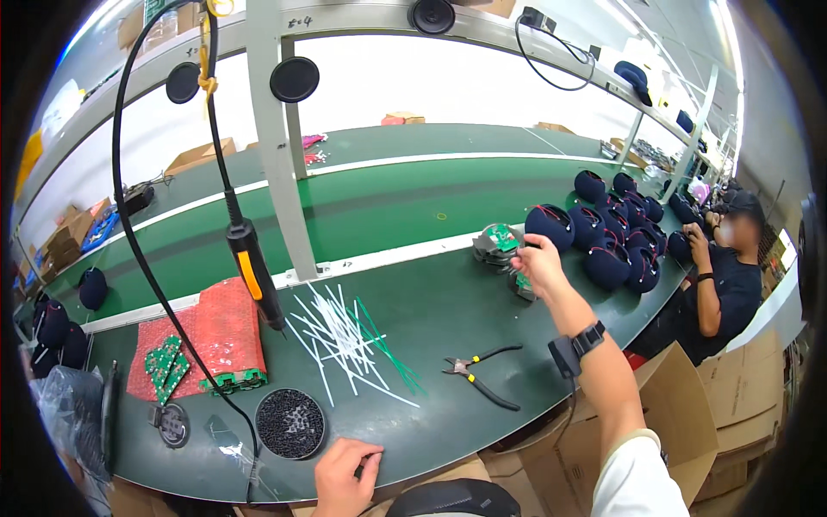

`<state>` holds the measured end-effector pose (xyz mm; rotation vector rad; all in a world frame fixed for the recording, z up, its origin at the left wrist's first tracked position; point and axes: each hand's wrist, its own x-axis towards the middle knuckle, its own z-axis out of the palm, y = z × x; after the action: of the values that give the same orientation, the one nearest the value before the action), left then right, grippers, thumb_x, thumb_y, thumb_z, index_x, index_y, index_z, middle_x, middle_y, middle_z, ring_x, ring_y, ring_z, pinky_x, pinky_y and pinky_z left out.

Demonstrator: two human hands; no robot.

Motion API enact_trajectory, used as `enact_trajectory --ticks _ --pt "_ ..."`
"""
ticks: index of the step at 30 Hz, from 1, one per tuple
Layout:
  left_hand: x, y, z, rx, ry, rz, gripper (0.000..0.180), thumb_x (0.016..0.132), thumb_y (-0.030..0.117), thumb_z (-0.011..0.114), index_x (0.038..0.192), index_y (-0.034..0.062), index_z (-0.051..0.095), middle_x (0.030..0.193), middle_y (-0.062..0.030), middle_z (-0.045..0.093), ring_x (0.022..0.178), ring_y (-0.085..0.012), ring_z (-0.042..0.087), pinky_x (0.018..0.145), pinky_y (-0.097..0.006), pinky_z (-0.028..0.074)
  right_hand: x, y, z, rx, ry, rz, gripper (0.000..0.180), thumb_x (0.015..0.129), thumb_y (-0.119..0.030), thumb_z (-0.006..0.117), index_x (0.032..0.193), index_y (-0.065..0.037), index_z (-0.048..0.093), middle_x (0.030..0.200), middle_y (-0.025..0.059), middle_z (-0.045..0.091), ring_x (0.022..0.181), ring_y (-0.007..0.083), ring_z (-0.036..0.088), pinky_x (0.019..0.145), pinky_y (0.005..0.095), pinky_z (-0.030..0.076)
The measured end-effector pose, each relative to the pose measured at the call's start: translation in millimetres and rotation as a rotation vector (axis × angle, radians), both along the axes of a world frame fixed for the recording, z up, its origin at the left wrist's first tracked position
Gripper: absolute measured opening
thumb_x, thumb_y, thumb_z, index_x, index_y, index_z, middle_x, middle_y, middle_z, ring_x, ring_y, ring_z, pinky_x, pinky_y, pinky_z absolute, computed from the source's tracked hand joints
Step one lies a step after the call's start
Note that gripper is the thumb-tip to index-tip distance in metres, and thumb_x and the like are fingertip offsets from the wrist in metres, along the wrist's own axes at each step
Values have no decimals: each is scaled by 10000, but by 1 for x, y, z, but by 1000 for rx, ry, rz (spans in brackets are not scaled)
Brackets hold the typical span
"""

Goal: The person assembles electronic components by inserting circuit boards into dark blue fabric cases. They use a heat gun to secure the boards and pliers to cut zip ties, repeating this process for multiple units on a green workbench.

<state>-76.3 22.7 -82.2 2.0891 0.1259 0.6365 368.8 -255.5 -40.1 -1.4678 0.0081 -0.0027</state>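
Note:
My right hand (540, 265) reaches across the bench at a small group of dark round parts with a green circuit board (500, 234) on top. Its fingers are bent together at the edge of these parts; what they pinch, if anything, is hidden. Just below the fingers sits another dark part with a green board (522, 285). My left hand (343, 476) rests at the bench's front edge with nothing in it, thumb and forefinger apart. Close to it stands a round tin of small black pieces (291, 423). Cutting pliers (481, 376) with black and yellow handles lie between my hands, jaws parted.
White tubes (343, 336) and green tubes (385, 346) lie mid-bench. An electric screwdriver (252, 267) hangs over them. Red bubble wrap (228, 323) and circuit boards (166, 368) are at left. Dark round housings (610, 261) crowd the right, near a seated co-worker (728, 267).

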Motion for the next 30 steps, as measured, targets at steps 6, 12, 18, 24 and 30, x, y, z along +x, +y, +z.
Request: enact_trajectory --ticks 6,12,18,24,30 --pt "-3 1 0 23 44 -16 119 852 -41 781 954 20 792 897 -112 720 720 -201 687 628 -300 552 53 3 -10 -676 -154 -14 375 940 -44 630 1313 -9 624 993 201 720 897 286 730 811 387 586" --pt "-2 -2 15 63 40 -36 111 853 -11 760 954 35 753 865 -139 687 736 -292 662 651 -380 524 41 11 1 -998 -376 120 748 796 -519 855 1313 -18 651 1271 298 695 1211 421 677 1079 441 511" --pt "1 -8 32 139 -3 -72 72 914 15 732 986 11 729 901 -180 687 796 -376 671 714 -415 527 41 24 -13 -1186 -475 178 938 630 -366 991 1346 -52 472 1284 283 632 1174 468 655 1056 507 535" --pt "1 -11 32 213 -17 -54 74 910 -4 730 983 10 731 884 -164 679 749 -340 660 679 -389 523 34 38 -13 -1193 -506 153 840 662 -232 950 1338 -89 472 1300 273 544 1128 479 671 980 521 582" --pt "3 -17 28 286 2 -23 84 915 -14 732 993 16 733 920 -159 702 780 -328 684 686 -374 541 27 37 -12 -1097 -568 151 757 661 -150 939 1252 -91 469 1261 275 544 1084 503 669 943 525 585"
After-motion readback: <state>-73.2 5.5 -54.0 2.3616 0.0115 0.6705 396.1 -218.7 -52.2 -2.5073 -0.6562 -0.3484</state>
